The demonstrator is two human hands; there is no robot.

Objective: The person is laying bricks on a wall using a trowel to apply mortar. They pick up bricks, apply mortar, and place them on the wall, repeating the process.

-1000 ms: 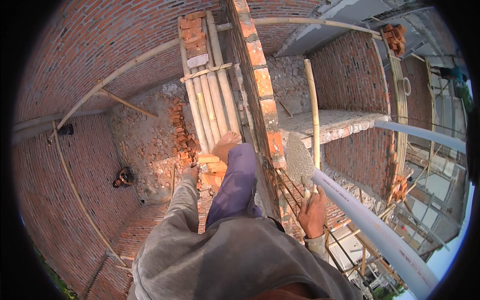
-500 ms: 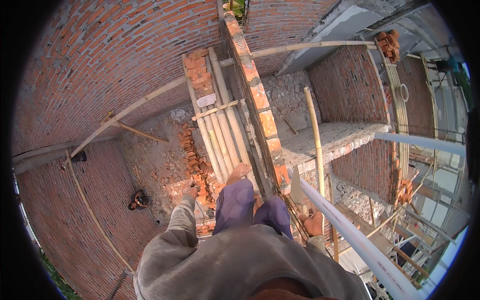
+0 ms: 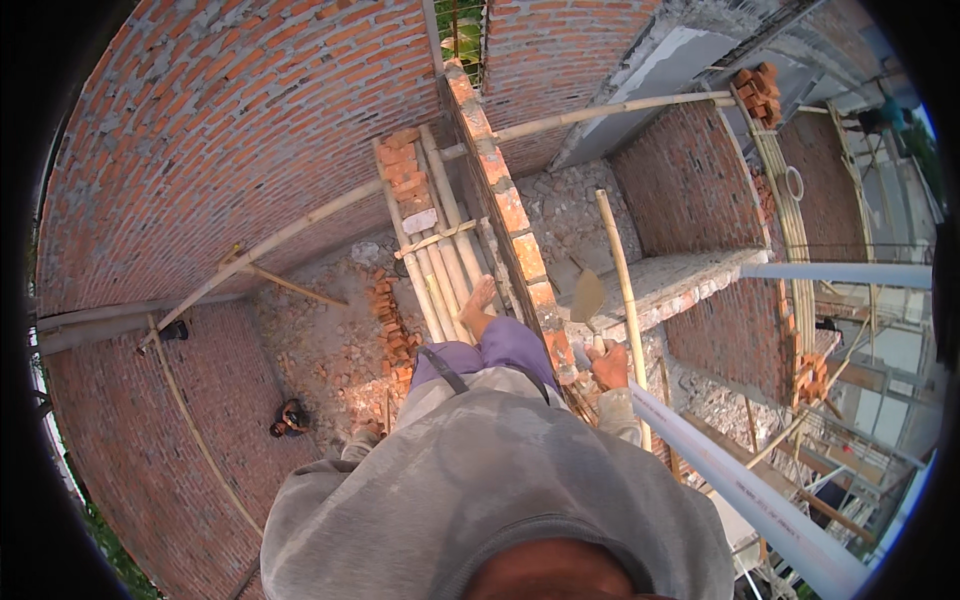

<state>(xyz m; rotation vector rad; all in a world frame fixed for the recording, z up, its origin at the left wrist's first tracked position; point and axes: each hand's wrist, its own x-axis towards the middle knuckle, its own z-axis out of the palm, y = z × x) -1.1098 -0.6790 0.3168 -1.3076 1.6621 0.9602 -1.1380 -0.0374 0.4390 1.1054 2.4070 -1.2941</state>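
My right hand [image 3: 608, 366] is closed around the handle of a trowel [image 3: 588, 297], whose blade points away from me beside the narrow brick wall [image 3: 527, 255]. Grey mortar fills the joints between the bricks along the wall's top. My left hand [image 3: 366, 432] is low at my left side, partly hidden by the sleeve; its fingers are too small and covered to read. One bare foot [image 3: 480, 298] shows on the lashed bamboo poles [image 3: 436, 290] left of the wall.
Stacked bricks [image 3: 404, 172] sit at the platform's far end. Far below, loose bricks [image 3: 388, 315] lie on rubble, and a person [image 3: 290, 418] is near the left wall. An upright bamboo pole [image 3: 625, 300] and a white pipe [image 3: 740, 490] stand close on my right.
My right hand has moved forward along the wall, carrying the trowel. My left hand has drawn back toward my body. My torso leans farther forward, covering more of my legs.
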